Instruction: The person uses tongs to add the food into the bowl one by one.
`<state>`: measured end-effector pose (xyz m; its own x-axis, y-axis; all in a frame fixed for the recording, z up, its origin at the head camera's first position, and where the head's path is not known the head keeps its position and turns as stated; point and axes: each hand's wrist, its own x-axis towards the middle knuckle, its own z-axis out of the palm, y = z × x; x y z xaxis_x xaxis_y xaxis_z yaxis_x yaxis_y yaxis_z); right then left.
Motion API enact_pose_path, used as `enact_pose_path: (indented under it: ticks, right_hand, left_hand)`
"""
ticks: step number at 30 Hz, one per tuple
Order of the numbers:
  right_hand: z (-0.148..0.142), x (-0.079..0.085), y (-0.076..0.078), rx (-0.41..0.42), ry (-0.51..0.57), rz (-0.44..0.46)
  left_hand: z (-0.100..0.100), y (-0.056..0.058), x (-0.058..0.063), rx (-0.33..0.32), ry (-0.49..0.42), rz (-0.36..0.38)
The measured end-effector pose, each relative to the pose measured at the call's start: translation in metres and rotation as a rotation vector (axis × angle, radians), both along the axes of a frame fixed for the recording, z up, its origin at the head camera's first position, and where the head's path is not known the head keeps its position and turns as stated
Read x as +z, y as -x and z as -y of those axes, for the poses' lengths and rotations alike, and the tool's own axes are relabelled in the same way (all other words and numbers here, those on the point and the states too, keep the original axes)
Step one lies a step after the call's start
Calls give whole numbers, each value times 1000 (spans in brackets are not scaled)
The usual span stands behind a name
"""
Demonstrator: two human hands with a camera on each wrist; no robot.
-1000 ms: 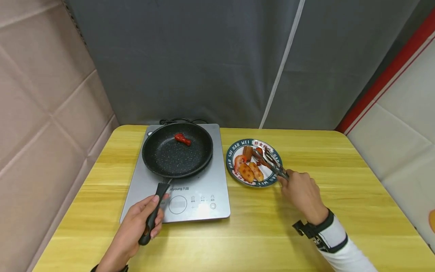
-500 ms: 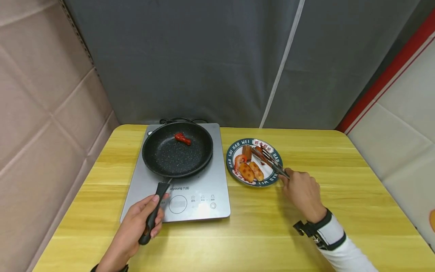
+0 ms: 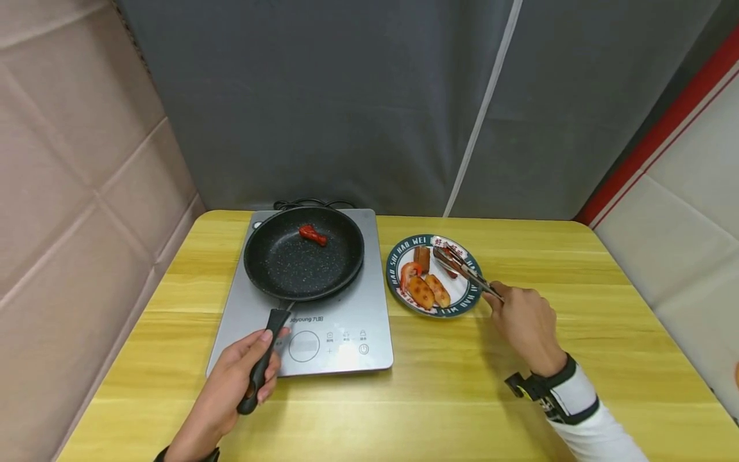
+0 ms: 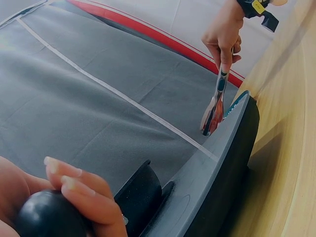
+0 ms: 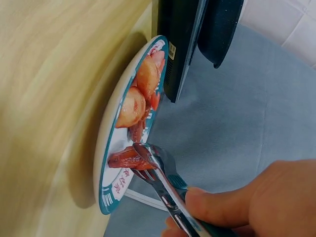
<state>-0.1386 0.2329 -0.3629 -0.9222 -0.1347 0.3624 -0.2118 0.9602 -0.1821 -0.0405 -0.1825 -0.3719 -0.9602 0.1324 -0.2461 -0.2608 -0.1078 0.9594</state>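
My left hand [image 3: 237,364] grips a black handle [image 3: 260,369]; my right hand [image 3: 526,324] grips the tongs [image 3: 478,278], tips about one end of a glossy meat piece [image 5: 126,159] at the plate [image 3: 394,273]. Held so off-centre, it could twist loose. Beyond, tilting the pan [image 3: 288,273] might slide the drumstick [image 3: 312,235].

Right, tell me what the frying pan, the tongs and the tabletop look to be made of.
Frying pan: probably metal with a dark nonstick coating, going by its pale speckles. Tongs: likely polished steel, from the bright reflections. Tabletop: wood or wood-print laminate; the streaked yellow grain shows, but the look leaves it open.
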Motion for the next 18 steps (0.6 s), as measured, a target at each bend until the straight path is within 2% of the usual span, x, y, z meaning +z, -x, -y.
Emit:
enact_pose_path:
  ticks: [18]
  right_hand:
    - [4,17,-2,22,9,-56]
  left_hand:
    - [0,-1,-1,-3,-1,-20]
